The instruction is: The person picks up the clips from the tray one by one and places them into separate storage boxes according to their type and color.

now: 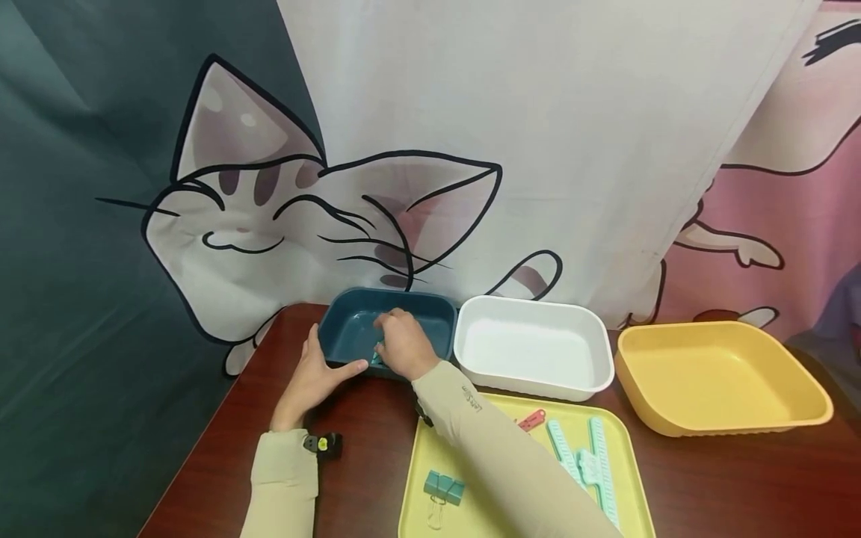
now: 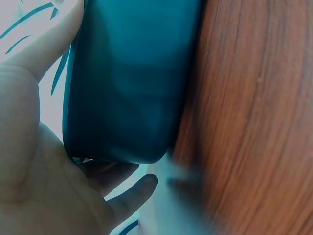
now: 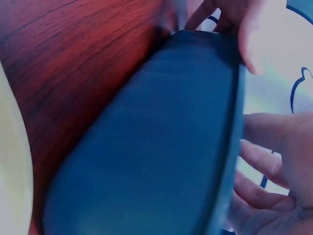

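Note:
My left hand (image 1: 312,381) is at the near left corner of a dark blue bin (image 1: 437,321). Its thumb lies along the front rim, and its fingers are spread against the left end. In the left wrist view, the bin's outer wall (image 2: 132,88) stands between thumb and fingers. My right hand (image 1: 405,345) reaches over the front rim into that bin, fingers bent downward. A small teal object (image 1: 377,354) shows at its thumb and fingertips, mostly covered by the hand. The bin wall hides the fingertips in the right wrist view.
A white bin (image 1: 534,385) and a yellow bin (image 1: 713,430) stand to the right. In front, a yellow tray (image 1: 413,515) bears a teal binder clip (image 1: 444,487), mint sealing clips (image 1: 603,471) and a red clip (image 1: 533,420). A printed curtain (image 1: 572,149) hangs behind the table.

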The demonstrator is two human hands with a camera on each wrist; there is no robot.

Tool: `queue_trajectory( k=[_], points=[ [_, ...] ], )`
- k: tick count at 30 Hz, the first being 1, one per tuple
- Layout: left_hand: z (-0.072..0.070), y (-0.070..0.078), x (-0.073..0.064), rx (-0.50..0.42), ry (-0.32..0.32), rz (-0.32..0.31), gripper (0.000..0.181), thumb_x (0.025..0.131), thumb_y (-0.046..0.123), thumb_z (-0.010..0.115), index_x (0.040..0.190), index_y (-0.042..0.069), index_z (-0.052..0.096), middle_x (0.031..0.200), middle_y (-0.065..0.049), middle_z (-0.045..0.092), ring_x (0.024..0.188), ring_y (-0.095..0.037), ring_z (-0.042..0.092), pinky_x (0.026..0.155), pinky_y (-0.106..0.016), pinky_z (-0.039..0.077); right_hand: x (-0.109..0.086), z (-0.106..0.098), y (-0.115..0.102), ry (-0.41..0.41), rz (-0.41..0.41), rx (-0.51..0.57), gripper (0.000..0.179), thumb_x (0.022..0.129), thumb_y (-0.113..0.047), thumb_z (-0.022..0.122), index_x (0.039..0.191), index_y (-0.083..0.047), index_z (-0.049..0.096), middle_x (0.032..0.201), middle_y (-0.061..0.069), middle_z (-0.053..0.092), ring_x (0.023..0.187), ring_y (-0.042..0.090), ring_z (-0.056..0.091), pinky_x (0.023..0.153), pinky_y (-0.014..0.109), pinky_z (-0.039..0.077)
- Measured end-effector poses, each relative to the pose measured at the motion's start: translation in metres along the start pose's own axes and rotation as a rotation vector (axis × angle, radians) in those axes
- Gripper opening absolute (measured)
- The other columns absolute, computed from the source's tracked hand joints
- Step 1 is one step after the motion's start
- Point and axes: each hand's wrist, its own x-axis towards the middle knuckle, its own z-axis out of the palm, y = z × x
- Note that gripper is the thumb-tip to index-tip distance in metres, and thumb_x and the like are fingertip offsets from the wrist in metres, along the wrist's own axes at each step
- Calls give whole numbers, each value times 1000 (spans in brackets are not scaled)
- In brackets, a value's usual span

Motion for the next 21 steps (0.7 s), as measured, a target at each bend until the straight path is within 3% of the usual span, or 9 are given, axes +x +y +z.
queue_trajectory(
  k=[13,21],
  points=[
    [0,-2,0,25,-15,5,128,85,58,73,157,4,-19,164,-27,-5,148,-47,15,113,-68,21,-22,-23,-10,66,-78,13,44,89,-13,79,129,-5,66,127,13,63,116,27,61,92,31,54],
    [-1,-1,0,39,-18,5,129,86,58,73,157,3,-19,164,-27,-5,148,-46,13,113,-68,21,-38,-38,-17,34,-160,-1,44,90,-14,78,131,-4,65,130,12,63,122,25,59,100,33,50]
  ],
)
